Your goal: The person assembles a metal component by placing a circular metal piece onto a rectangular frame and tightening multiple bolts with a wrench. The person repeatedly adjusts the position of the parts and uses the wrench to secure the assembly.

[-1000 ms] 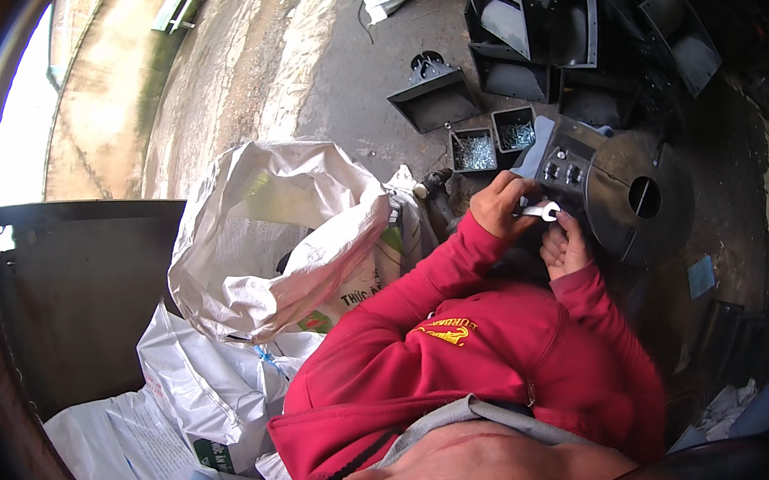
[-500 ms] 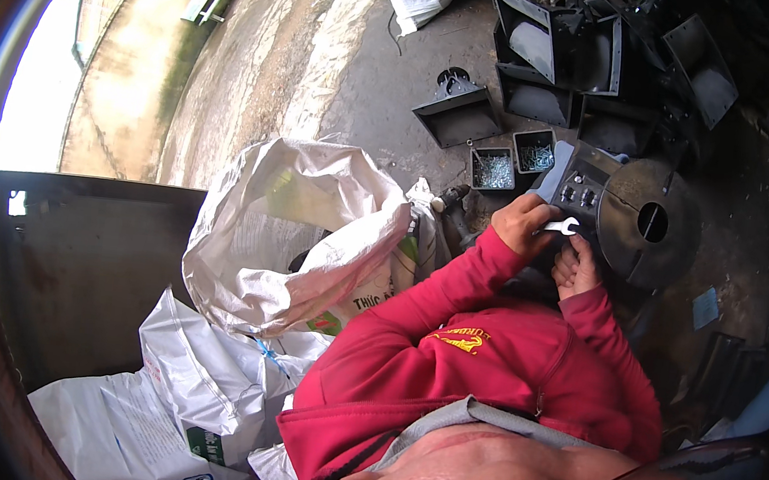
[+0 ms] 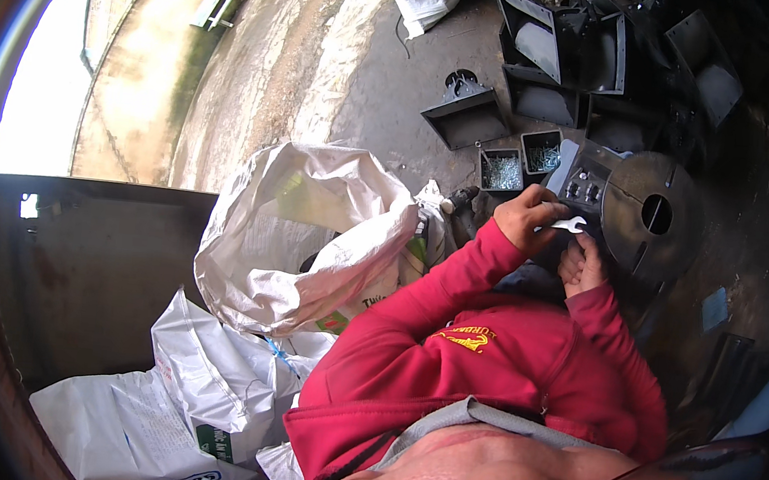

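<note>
My left hand (image 3: 526, 218) is closed around a silver open-ended wrench (image 3: 571, 225), whose jaw points right, toward my other hand. Just below and right of that jaw is my right hand (image 3: 583, 265), its fingers curled together; whatever they hold is hidden. Both hands are at the near edge of a dark metal part (image 3: 627, 177), made of a round disc with a central hole and slots and a flat plate at its left. Several bolts or nuts (image 3: 580, 189) stand on that plate.
Two small black trays of metal fasteners, the nearer one (image 3: 502, 170) and another (image 3: 541, 151), sit beyond my left hand. Black metal housings (image 3: 466, 118) are piled farther back. An open white sack (image 3: 246, 236) and a plastic bag (image 3: 122, 418) stand at my left.
The whole view has shifted slightly, moving the scene a little to the right. The wrench and both hands keep nearly the same places against the dark metal part.
</note>
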Motion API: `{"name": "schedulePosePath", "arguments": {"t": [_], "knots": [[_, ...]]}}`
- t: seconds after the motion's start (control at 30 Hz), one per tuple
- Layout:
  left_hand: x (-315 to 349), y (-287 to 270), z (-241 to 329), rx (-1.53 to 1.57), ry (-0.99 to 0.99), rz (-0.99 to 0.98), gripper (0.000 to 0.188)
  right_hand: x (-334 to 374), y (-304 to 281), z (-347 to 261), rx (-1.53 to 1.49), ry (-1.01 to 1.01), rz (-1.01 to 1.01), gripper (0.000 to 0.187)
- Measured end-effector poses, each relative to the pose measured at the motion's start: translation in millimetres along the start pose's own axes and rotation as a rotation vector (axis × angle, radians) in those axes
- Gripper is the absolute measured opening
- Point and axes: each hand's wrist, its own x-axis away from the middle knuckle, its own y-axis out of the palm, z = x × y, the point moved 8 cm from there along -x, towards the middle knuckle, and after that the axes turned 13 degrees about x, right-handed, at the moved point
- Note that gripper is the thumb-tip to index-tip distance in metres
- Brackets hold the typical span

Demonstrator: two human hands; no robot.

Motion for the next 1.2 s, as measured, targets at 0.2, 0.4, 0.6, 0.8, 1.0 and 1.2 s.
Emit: {"name": "schedulePosePath", "arguments": {"t": [0.2, 0.4, 0.6, 0.8, 1.0, 1.2], "knots": [[-1.0, 9.2, -13.1, -0.018, -0.105, -0.063, 0.032, -9.9, -11.5, 7.1, 0.020, 0.007, -0.059, 0.019], [-1.0, 6.7, -9.6, -0.123, -0.026, -0.010, 0.026, -5.5, -3.0, 0.9, -0.028, -0.051, -0.126, 0.024], [-4.9, 6.0, -19.5, -0.067, -0.125, -0.065, 0.028, -12.0, -7.3, 7.6, -0.080, -0.036, -0.154, 0.023], [-6.4, -6.8, -14.7, 0.259, -0.083, -0.114, 0.019, -9.0, -6.5, 4.8, -0.048, -0.045, -0.121, 0.027], [104.2, 36.2, -68.0, 0.728, -0.727, -0.171, 0.032, -5.4, -0.2, -1.6, 0.027, -0.084, -0.146, 0.040], [84.4, 31.1, -22.7, 0.900, -0.919, -0.369, 0.029, -3.7, -0.4, -3.6, 0.087, -0.095, -0.116, 0.041]]}}
